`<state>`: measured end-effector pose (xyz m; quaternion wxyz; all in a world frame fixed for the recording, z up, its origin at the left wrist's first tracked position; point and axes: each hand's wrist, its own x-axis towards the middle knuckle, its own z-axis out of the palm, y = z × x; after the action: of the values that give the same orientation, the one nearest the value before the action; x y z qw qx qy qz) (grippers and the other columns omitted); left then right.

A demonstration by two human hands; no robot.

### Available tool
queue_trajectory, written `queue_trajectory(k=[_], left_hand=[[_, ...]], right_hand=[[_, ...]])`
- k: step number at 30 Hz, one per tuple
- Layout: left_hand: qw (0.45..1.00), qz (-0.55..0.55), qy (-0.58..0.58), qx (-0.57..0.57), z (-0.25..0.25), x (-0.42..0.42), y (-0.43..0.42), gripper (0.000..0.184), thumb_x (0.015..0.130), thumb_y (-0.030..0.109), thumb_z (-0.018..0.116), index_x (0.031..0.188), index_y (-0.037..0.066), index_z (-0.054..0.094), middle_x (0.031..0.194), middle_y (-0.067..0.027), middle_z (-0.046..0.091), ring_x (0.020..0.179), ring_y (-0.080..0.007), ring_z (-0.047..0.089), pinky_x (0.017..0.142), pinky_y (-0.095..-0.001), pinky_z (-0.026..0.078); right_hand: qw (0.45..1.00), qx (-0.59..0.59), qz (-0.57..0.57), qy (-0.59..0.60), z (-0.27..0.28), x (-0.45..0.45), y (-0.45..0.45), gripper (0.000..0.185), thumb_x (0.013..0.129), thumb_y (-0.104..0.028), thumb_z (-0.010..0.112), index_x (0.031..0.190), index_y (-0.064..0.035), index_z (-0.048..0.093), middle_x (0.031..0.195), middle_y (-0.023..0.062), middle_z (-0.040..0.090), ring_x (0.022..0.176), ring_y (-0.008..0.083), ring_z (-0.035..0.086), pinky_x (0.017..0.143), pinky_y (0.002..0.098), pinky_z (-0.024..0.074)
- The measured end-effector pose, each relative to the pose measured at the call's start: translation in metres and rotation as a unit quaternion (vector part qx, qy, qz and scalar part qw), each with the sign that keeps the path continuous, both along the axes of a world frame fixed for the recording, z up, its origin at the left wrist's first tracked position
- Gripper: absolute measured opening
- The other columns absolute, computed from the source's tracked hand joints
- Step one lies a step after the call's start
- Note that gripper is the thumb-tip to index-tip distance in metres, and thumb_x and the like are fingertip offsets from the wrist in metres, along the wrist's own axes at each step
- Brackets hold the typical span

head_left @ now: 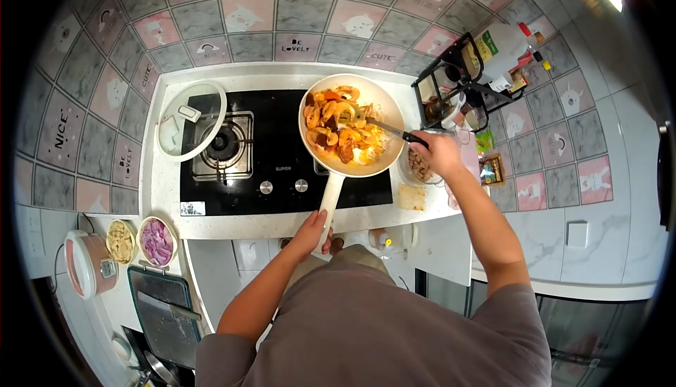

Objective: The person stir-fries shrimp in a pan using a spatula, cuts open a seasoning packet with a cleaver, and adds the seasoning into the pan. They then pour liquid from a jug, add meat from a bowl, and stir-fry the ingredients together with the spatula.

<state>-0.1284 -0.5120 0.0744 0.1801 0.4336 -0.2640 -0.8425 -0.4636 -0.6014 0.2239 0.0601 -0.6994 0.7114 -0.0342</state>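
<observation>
A cream-coloured frying pan [397, 109] sits on the right side of the black gas stove [274, 140]. Its long handle points toward my body, and my left hand [310, 234] is wrapped round the end of it. Inside lies a mix of orange-brown curved pieces of food [331, 116] with paler bits and oily sauce. My right hand [436, 153] is closed on the black handle of a spatula [396, 130], which reaches into the pan from the right; its head is partly hidden among the food. A bowl of minced-looking food [420, 165] stands just below my right hand.
A glass lid [190, 121] lies by the left burner [224, 144]. A black rack [451, 70] with bottles stands at the back right. On the left are a bowl of chopped purple onion [157, 241], another bowl [121, 240], a rice cooker [88, 264] and a cutting board with a knife [165, 316].
</observation>
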Motion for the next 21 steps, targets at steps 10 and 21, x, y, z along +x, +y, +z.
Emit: queue_trajectory(k=[10,21], left_hand=[[1.000,0.001,0.011,-0.001,0.003,0.002,0.000,0.038,0.105,0.043,0.036,0.112,0.006,0.046,0.078,-0.0050,0.052,0.045,-0.0165,0.046,0.043,-0.0332,0.041],[1.000,0.001,0.012,-0.004,0.007,0.002,0.001,0.039,0.105,0.044,0.035,0.111,0.007,0.045,0.075,-0.0054,0.052,0.045,-0.0167,0.046,0.043,-0.0328,0.041]], right_hand=[[0.986,-0.044,0.082,0.136,0.109,0.035,0.059,0.031,0.084,-0.023,0.070,0.115,-0.0256,0.068,0.085,0.0040,0.060,0.070,0.0266,0.065,0.060,0.0391,0.0533],[0.993,-0.055,0.014,0.104,0.048,0.058,0.058,0.027,0.086,-0.021,0.067,0.113,-0.0243,0.070,0.080,0.0059,0.064,0.075,0.0275,0.066,0.063,0.0400,0.0533]])
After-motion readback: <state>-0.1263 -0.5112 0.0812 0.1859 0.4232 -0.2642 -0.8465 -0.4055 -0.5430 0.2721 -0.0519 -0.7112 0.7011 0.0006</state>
